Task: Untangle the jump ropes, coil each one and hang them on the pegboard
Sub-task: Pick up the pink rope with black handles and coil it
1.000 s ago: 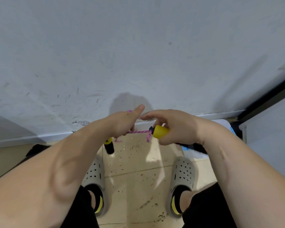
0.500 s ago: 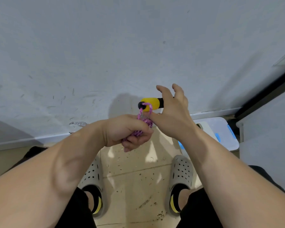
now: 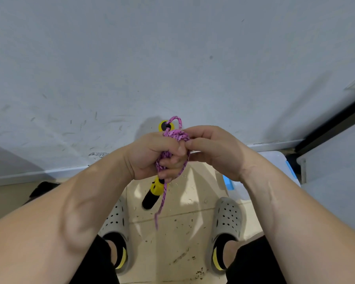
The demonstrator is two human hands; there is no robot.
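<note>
While both hands meet at mid-frame in the head view, I see the left hand point(image 3: 150, 158) w/ its fingers curled tight round a bunched pink jump rope point(image 3: 175, 136). The right hand point(image 3: 215, 154) comes in from the other side; its thumb and fingertips press onto the top of the same bundle, thumb tip touching the left thumb. Whether it truly pinches a strand or only presses, I can't tell.

One yellow handle point(image 3: 166, 126) w/ a black end pokes up just behind the left knuckles, a small rope loop arching over it. A second handle point(image 3: 153, 193), yellow then black, hangs tilted below the left hand. Beside it a loose rope tail point(image 3: 162, 201) dangles down toward the floor point(image 3: 172, 232), not reaching it as far as I can judge.

Bkgd: a scuffed grey wall point(image 3: 172, 58) fills the upper half. Below, two grey perforated clogs point(image 3: 226, 218) stand apart on tan tiles flecked w/ debris. A white bin point(image 3: 275, 162) w/ a blue clip sits at right, near the wall base.
</note>
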